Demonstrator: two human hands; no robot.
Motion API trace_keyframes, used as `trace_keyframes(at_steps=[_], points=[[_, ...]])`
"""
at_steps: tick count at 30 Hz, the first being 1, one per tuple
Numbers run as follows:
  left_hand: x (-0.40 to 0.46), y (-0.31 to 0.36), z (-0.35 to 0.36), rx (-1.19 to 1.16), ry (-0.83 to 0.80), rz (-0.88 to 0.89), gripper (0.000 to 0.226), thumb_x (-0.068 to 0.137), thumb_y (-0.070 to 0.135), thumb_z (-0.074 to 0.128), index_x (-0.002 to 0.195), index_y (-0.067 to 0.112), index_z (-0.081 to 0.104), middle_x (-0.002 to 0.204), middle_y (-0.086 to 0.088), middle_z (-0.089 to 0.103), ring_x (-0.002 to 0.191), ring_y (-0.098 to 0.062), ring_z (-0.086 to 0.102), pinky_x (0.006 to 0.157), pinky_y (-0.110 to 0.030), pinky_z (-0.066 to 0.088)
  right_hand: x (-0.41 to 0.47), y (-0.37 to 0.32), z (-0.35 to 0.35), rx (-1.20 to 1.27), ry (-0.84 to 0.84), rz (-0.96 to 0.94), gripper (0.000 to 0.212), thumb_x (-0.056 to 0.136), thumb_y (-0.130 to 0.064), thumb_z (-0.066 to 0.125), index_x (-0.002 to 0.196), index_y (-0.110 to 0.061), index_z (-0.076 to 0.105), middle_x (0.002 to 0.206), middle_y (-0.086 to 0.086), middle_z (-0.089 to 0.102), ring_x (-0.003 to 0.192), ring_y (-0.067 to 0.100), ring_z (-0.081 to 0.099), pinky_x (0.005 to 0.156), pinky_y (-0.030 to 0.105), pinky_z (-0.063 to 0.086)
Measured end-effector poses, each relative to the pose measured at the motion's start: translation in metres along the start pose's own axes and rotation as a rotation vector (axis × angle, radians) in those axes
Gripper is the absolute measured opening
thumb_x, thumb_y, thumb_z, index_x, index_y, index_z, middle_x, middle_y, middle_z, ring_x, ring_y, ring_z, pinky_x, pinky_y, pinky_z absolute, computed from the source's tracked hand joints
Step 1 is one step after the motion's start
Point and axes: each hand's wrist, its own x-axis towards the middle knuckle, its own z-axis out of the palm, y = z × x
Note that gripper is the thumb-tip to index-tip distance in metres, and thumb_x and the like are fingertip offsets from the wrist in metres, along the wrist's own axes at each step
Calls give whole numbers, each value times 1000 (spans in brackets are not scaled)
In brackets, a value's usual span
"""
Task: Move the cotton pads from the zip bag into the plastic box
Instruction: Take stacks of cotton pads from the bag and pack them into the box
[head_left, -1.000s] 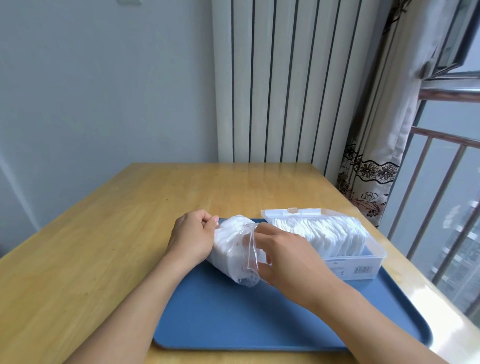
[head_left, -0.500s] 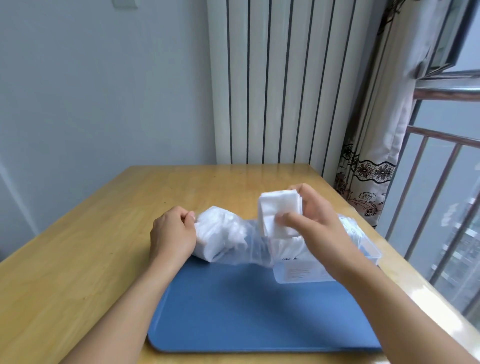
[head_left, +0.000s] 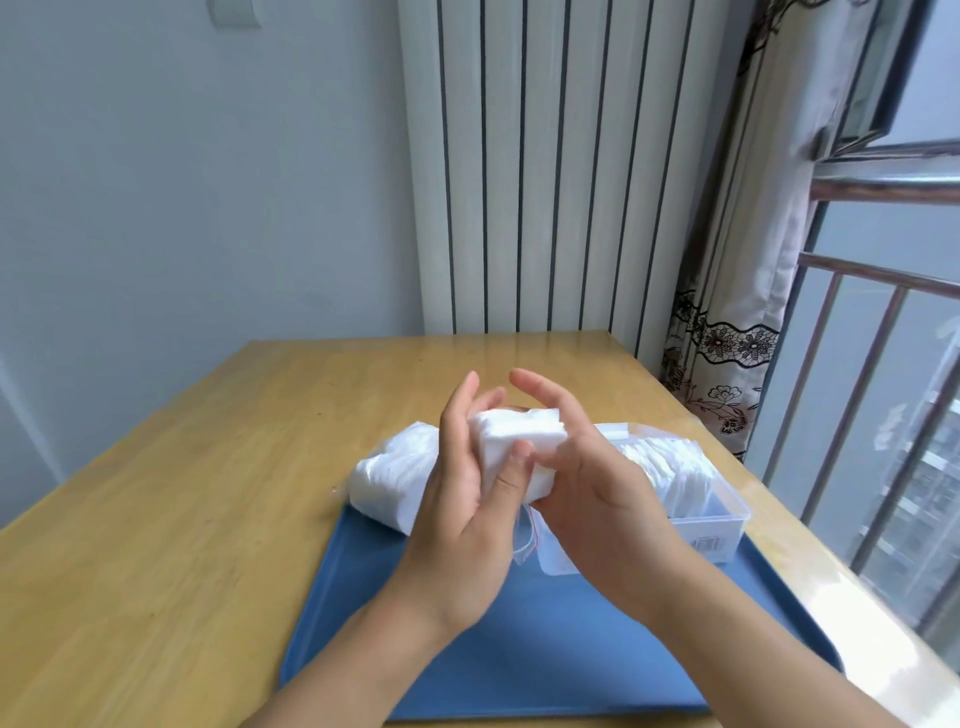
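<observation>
A stack of white cotton pads (head_left: 519, 434) is held above the tray between both hands. My left hand (head_left: 462, 519) pinches its left side, thumb on the front and fingers up behind it. My right hand (head_left: 602, 499) holds the right side, its index finger stretched over the top. The clear zip bag (head_left: 389, 475), still full of pads, lies untouched behind my left hand across the tray's far left edge; its red-lined mouth shows between my wrists. The clear plastic box (head_left: 727, 525) stands on the right, a row of pads (head_left: 675, 467) inside.
A blue tray (head_left: 571, 654) lies on the wooden table (head_left: 182, 519) and carries the box. A white radiator (head_left: 545, 166) stands behind the table. A curtain (head_left: 737, 312) and window railing (head_left: 872, 415) are on the right.
My left hand has let go of the zip bag and come up to the stack that my right hand pulled out. The bag now lies by itself.
</observation>
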Motion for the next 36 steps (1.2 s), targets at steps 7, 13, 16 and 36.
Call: trace_keyframes(at_steps=[7,13,16,36], points=[[3,-4,-1,-66,-1,-57,72,90,54,58,150,50,18,148,10,48,130,-4,55,105,-36,49,-3,7,2,-315,-24,-61,68,81,-45,65,143,-53,38,146,-22,48,129,9,56,105,38,50],[10,1,-11,-161,91,-140,50,86,35,76,128,38,49,115,-10,65,99,-15,72,71,-28,60,-6,-6,-4,-900,156,-455,78,86,-45,67,154,-40,30,160,-21,25,148,10,30,112,40,42],[11,0,-13,-202,48,-189,47,90,15,74,128,29,50,114,-12,62,93,-8,73,72,-24,58,-5,-7,-9,-978,96,-454,60,88,-49,65,144,-38,50,156,-20,36,148,5,30,116,37,37],[11,-1,-16,-85,-43,-144,51,82,20,71,126,35,51,118,-3,67,106,-14,69,88,-29,58,3,-11,-23,-973,90,-491,19,83,-19,79,100,-22,72,112,-13,65,114,13,61,85,25,50]])
